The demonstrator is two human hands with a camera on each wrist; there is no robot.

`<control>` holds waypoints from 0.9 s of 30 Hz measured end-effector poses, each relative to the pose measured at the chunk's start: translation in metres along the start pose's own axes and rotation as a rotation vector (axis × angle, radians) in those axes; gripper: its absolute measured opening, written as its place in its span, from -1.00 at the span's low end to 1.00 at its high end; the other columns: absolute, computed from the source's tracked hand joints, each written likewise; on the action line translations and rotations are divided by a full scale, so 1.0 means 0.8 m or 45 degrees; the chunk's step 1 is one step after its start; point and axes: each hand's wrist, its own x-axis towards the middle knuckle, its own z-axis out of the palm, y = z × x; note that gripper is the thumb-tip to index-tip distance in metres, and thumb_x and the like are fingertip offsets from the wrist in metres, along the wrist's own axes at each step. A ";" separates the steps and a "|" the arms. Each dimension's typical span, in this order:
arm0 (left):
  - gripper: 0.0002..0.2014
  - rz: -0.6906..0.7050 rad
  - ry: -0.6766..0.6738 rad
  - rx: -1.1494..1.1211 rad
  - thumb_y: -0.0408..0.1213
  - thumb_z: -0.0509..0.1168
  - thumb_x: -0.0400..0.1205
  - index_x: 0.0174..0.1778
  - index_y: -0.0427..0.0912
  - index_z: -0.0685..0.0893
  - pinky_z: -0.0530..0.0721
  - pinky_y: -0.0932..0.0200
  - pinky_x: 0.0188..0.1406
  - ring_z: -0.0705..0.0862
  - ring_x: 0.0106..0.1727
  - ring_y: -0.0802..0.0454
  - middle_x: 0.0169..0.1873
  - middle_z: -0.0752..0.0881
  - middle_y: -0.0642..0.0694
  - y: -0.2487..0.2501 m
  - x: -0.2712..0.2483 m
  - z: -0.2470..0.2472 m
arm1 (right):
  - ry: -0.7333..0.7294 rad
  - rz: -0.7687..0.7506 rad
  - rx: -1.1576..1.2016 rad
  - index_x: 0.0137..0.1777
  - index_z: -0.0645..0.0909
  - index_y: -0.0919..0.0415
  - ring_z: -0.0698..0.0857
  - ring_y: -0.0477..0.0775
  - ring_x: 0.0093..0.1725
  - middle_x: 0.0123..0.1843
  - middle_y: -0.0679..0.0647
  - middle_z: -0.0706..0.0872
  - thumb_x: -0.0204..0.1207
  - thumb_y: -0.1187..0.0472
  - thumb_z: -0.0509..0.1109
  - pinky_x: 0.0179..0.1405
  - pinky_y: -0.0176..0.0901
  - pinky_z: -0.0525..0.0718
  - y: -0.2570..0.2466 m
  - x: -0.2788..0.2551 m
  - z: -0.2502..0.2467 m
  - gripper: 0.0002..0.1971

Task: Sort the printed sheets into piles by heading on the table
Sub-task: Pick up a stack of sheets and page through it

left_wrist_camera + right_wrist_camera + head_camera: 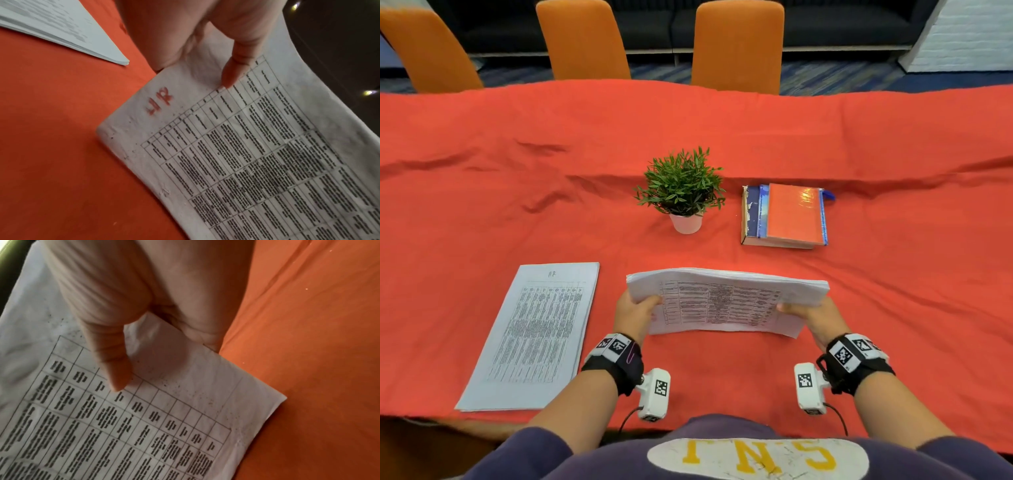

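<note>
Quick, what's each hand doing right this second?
Left hand: closed on the left end of the stack of printed sheets, thumb on top.
Right hand: closed on the right end of the same stack.

A thick bundle of printed sheets [726, 301] is held sagging above the table, beside a flat pile [534, 339] headed "HR".

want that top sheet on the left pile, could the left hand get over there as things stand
Probably yes. The left hand is close to the pile with only bare red cloth between them, but it grips the held stack, so the right hand must carry that.
</note>
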 end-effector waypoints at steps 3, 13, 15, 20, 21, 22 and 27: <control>-0.75 -0.040 -0.035 0.020 -0.55 0.37 0.52 -0.04 -0.09 0.65 0.61 0.14 -0.19 0.68 -0.13 -0.01 -0.17 0.75 -0.02 -0.012 -0.005 0.001 | -0.011 0.067 -0.071 0.11 0.72 0.28 0.77 0.25 0.14 0.09 0.20 0.82 -0.32 0.01 0.80 0.28 0.23 0.64 0.016 0.001 0.000 -0.13; -0.81 0.374 -0.195 0.440 -0.42 0.38 0.53 0.01 -0.10 0.69 0.67 0.11 -0.03 0.74 -0.03 0.02 -0.08 0.79 -0.06 0.065 -0.014 0.014 | 0.223 -0.329 -0.560 0.55 0.29 0.11 0.41 -0.04 0.48 0.48 -0.05 0.43 0.13 0.22 0.73 0.52 -0.05 0.34 -0.088 -0.003 -0.010 -0.01; -0.81 0.548 -0.240 0.615 -0.37 0.37 0.53 0.03 -0.10 0.70 0.64 0.03 -0.01 0.73 -0.04 -0.01 -0.10 0.80 -0.08 0.090 -0.020 0.022 | 0.100 -0.605 -0.780 0.58 0.23 0.00 0.31 -0.15 0.50 0.49 -0.15 0.33 0.17 0.14 0.72 0.53 -0.16 0.22 -0.131 -0.007 0.013 0.01; -0.88 0.956 -0.399 0.965 -0.25 0.32 0.52 -0.23 0.05 0.51 0.56 0.03 -0.23 0.64 -0.17 -0.09 -0.30 0.65 0.00 0.144 -0.051 0.054 | -0.449 -0.656 -0.971 0.19 0.59 -0.18 0.66 -0.21 0.14 0.12 -0.19 0.72 0.23 -0.10 0.57 0.22 -0.05 0.61 -0.180 -0.015 0.090 -0.51; -0.88 0.984 -0.403 0.979 -0.22 0.31 0.50 -0.26 0.07 0.49 0.58 0.01 -0.24 0.64 -0.18 -0.11 -0.33 0.63 0.02 0.152 -0.056 0.055 | -0.472 -0.651 -0.947 -0.06 0.66 -0.02 0.65 -0.26 -0.15 -0.17 -0.19 0.73 0.31 0.01 0.55 -0.05 -0.06 0.64 -0.184 -0.016 0.096 -0.77; -0.85 0.999 -0.386 0.979 -0.21 0.33 0.50 -0.29 0.10 0.49 0.56 0.02 -0.27 0.64 -0.22 -0.08 -0.38 0.61 0.05 0.156 -0.060 0.053 | -0.469 -0.628 -0.903 -0.25 0.63 0.13 0.53 -0.25 -0.37 -0.38 -0.17 0.62 0.39 0.11 0.54 -0.28 -0.12 0.55 -0.185 -0.016 0.095 -0.84; -0.87 0.761 -0.237 0.514 -0.30 0.52 0.46 -0.27 -0.12 0.67 0.53 0.26 -0.31 0.62 -0.33 0.19 -0.34 0.73 0.01 0.156 -0.052 0.019 | -0.311 -0.439 -0.455 -0.16 0.71 0.41 0.66 0.00 -0.26 -0.27 0.09 0.75 0.46 0.24 0.51 -0.18 0.00 0.62 -0.175 -0.020 0.059 -0.82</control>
